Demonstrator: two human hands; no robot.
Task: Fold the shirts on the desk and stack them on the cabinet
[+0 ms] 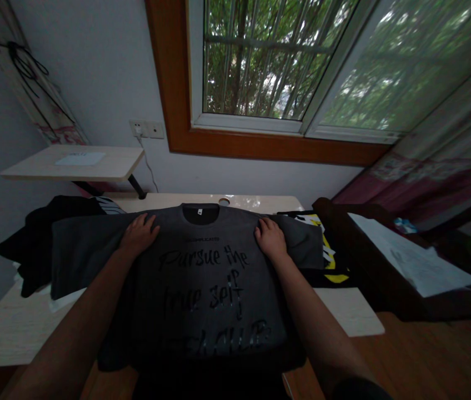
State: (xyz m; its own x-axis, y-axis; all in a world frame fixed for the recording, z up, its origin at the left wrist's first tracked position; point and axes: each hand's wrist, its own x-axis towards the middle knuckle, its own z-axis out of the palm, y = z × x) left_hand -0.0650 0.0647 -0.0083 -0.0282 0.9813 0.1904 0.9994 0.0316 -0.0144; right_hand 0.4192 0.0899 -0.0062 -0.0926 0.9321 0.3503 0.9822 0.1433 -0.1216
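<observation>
A dark grey T-shirt lies spread front side up across the pale table, its collar toward the wall and its hem hanging over the near edge. Black lettering on its chest reads "Pursue the true self". My left hand rests on the shirt by the left shoulder, fingers apart. On the opposite shoulder lies my right hand, fingers stretched over the fabric. Both sleeves reach out sideways, overlapping other clothes.
Black clothing is heaped at the table's left, below a raised shelf bearing a paper. A black, yellow and white garment lies at the right. Beyond it, a white sheet rests on something dark brown. A window is ahead.
</observation>
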